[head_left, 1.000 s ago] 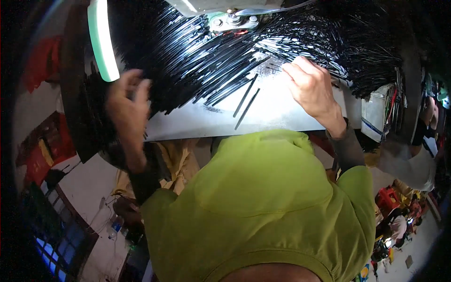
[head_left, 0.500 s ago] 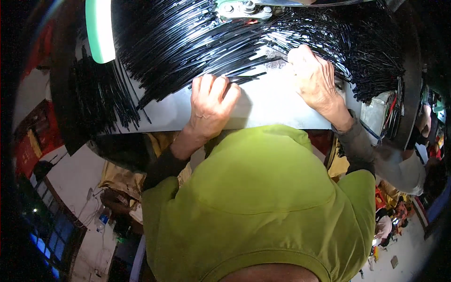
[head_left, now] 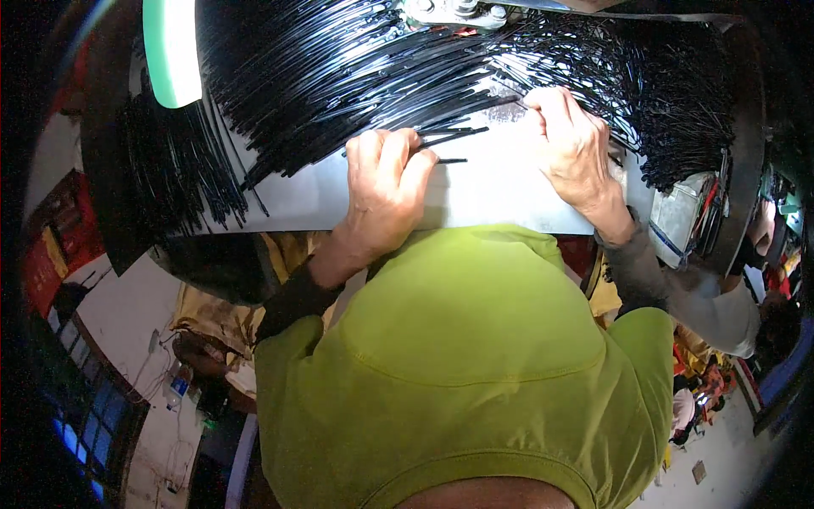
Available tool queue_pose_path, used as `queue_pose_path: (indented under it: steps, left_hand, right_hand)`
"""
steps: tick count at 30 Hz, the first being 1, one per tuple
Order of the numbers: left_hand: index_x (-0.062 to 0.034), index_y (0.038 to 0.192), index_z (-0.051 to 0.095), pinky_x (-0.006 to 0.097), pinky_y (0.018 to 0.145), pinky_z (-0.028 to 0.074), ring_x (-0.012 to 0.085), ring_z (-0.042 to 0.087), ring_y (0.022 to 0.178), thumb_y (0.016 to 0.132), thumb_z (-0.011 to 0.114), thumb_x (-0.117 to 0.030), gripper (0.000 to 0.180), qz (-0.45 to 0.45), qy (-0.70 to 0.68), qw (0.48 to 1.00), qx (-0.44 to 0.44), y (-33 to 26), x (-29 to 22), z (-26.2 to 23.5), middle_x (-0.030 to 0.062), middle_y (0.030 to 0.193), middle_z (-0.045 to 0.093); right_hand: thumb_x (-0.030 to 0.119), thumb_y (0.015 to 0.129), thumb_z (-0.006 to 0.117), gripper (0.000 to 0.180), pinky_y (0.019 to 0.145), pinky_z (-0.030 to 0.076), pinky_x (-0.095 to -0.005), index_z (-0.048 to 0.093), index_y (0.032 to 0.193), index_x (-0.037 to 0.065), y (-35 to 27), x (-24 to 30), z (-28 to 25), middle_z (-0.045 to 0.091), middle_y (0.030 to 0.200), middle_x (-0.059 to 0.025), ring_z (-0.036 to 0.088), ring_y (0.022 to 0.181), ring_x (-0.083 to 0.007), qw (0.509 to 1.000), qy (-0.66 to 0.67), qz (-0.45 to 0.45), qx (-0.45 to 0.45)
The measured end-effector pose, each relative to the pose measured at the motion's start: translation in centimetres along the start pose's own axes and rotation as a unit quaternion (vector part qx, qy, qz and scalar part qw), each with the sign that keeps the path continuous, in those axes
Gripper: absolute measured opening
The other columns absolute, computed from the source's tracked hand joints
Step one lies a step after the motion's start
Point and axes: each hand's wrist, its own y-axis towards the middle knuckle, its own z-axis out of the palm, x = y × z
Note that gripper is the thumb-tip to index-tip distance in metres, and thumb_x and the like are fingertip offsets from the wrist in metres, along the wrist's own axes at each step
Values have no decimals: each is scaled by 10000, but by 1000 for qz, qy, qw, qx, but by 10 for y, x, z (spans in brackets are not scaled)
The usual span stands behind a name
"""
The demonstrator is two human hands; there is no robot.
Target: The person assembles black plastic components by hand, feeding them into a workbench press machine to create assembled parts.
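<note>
A broad heap of thin black rods (head_left: 331,102) slants across the white tabletop (head_left: 496,191) in front of me. My left hand (head_left: 380,182) is curled at the heap's near edge, thumb against bent fingers. A single thin black rod (head_left: 451,160) sticks out to the right from between its thumb and fingers. My right hand (head_left: 577,148) is closed in a pinch near the right ends of the rods. A dark rod tip reaches its fingertips, but what lies inside the pinch is hidden.
Metal hardware with bolts (head_left: 458,12) stands at the far edge. A bright lamp (head_left: 172,55) hangs at upper left. More black strands (head_left: 682,102) are massed at right, beside a pale box (head_left: 678,216). Another person's arm (head_left: 765,225) shows at far right.
One rod now juts out separately from my left hand, below the others. My right hand stays pinched in nearly the same place. The whole view has shifted slightly.
</note>
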Motion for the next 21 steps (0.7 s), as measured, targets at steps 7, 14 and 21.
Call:
queue_pose_path:
  steps: [7,14,21]
  left_hand:
    - [-57,815,620,345,629,378,235,476,722,622,642,-48,195,-10,9,1000,-24,0,-13,2,86,841,553]
    - [-67,820,627,327,578,407,231,499,673,619,653,-19,208,-42,13,999,25,6,-18,2,54,805,574]
    - [-72,817,612,336,619,432,214,531,665,653,607,-65,164,0,-39,998,-53,0,-19,12,50,768,547]
  right_hand:
    - [101,787,609,148,498,456,-321,560,918,54,-6,-6,-1,588,722,-104,582,542,-257,995,73,24,-61]
    - [-3,838,563,54,499,431,-243,584,883,18,-10,9,-10,596,705,-55,549,552,-107,969,194,140,-62]
    - [19,772,650,189,571,475,-270,544,926,42,-37,14,-18,623,772,-71,619,634,-210,968,157,35,-193]
